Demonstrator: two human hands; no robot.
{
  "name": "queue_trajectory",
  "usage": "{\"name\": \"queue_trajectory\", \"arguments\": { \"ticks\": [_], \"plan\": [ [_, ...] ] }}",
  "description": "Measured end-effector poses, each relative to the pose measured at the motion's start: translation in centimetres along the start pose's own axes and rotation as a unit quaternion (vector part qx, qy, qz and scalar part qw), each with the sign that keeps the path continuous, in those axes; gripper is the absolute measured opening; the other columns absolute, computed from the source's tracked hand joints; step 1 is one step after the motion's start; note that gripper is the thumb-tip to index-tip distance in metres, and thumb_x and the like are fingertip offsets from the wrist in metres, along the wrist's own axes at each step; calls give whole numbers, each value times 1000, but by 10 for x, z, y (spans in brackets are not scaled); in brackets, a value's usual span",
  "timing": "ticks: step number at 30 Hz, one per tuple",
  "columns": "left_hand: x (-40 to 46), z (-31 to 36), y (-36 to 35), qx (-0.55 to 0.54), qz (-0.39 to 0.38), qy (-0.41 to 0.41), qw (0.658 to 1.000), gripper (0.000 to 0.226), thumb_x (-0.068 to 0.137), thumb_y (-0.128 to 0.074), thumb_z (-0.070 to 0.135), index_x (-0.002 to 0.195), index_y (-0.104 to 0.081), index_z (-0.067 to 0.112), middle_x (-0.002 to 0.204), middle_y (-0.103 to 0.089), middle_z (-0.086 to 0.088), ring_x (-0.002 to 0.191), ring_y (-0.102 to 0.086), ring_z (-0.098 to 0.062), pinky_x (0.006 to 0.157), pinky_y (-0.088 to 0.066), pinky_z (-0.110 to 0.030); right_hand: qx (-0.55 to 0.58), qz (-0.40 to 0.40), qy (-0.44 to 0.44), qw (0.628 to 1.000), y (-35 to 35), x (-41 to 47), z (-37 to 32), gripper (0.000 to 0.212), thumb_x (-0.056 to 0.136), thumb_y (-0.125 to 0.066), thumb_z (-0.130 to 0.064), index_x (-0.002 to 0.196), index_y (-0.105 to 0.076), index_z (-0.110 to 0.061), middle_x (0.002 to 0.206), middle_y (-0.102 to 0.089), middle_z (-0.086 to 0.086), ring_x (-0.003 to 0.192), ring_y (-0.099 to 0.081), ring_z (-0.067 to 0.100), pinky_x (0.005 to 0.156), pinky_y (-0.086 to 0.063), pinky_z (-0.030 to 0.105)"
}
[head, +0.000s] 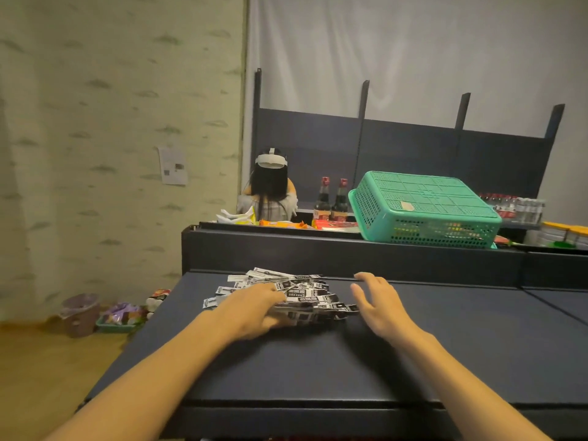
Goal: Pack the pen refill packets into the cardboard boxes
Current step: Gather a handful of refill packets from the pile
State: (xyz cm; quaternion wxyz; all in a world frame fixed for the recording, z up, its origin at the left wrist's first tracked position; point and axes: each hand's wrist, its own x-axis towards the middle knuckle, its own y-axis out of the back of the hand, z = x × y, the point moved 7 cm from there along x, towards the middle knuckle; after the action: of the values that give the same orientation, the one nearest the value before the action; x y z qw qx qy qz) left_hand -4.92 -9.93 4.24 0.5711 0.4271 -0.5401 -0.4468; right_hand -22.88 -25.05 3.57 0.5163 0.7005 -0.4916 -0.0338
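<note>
A shop — dark shelving [350, 249], bottled sauces [331, 202], teal basket [423, 211].

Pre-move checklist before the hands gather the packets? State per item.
1. Packets within reach: ok, loose pile on the dark table, between the hands.
2. Left hand on the pile: ok, it rests on the pile's left side; a firm grip cannot be told.
3. Right hand free: ok, fingers spread, holding nothing, just right of the pile.
4. Cardboard box ready: not ok, none in view.
5. Pile tidy enough for one grab: not ok, packets fan out at several angles.
6. Path clear: ok, the green basket sits on the ledge behind, apart from the pile.
</note>
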Motion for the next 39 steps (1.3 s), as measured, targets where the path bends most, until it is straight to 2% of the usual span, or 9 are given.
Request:
{"name": "queue_trajectory", "arguments": {
  "ticks": [2,4,7,13,20,24,32,36,39],
  "plan": [
    [2,-2,0,-57,-14,6,998,27,87,-60,43,86,-63,16,92,-60,-3,85,-56,-22,76,-49,-37,4,-5,5,1000,-1,4,3,38,101,-42,-36,135,-47,-18,135,-51,7,128,-43,23,103,-34,34],
    [2,-2,-4,-73,-43,10,996,24,83,-62,38,87,-67,15,87,-63,-5,82,-59,-22,74,-50,-38,7,-9,6,1000,-4,7,6,38,101,-42,-36,135,-47,-18,135,-51,6,128,-43,23,103,-35,35],
    [1,3,-8,-37,-63,2,997,20,84,-61,26,100,-69,16,103,-60,-6,93,-57,-22,83,-49,-36,12,-16,13,1000,-10,7,6,39,101,-41,-37,135,-48,-19,136,-51,5,128,-43,22,102,-36,35],
    [-7,6,-15,3,-86,9,996,30,84,-53,11,113,-58,19,117,-46,0,108,-47,-20,96,-42,-37,19,-33,27,999,-22,3,8,38,101,-40,-37,133,-50,-19,134,-52,3,123,-45,20,100,-35,32],
    [-19,13,-13,36,-7,-15,999,45,95,-49,24,139,-43,21,140,-43,0,125,-39,-19,107,-29,-30,38,-33,23,998,-16,-2,13,36,101,-42,-37,131,-51,-19,132,-53,4,124,-45,21,98,-37,33],
    [-17,18,-9,53,5,-2,999,50,92,-49,18,141,-41,24,142,-47,3,126,-42,-19,105,-30,-27,36,-30,13,999,-7,-7,18,36,101,-42,-36,131,-51,-19,132,-52,5,125,-44,22,99,-36,33],
    [-3,11,1,22,1,37,999,65,80,-53,12,140,-42,34,138,-53,2,124,-49,-20,100,-43,-35,32,-30,-6,999,2,-14,30,35,101,-41,-36,130,-51,-19,133,-52,7,125,-44,24,101,-36,35],
    [3,16,5,33,-3,39,999,66,83,-51,10,144,-34,29,145,-44,2,131,-41,-18,104,-37,-32,23,-34,-5,999,1,-15,30,34,102,-40,-36,130,-50,-19,133,-50,6,125,-44,24,101,-37,35],
    [5,21,12,41,16,39,998,62,90,-52,17,146,-29,28,148,-39,5,134,-37,-17,105,-36,-34,22,-33,-5,999,3,-14,33,33,102,-40,-37,129,-50,-20,133,-50,6,124,-44,23,99,-37,34]
  ]
}}
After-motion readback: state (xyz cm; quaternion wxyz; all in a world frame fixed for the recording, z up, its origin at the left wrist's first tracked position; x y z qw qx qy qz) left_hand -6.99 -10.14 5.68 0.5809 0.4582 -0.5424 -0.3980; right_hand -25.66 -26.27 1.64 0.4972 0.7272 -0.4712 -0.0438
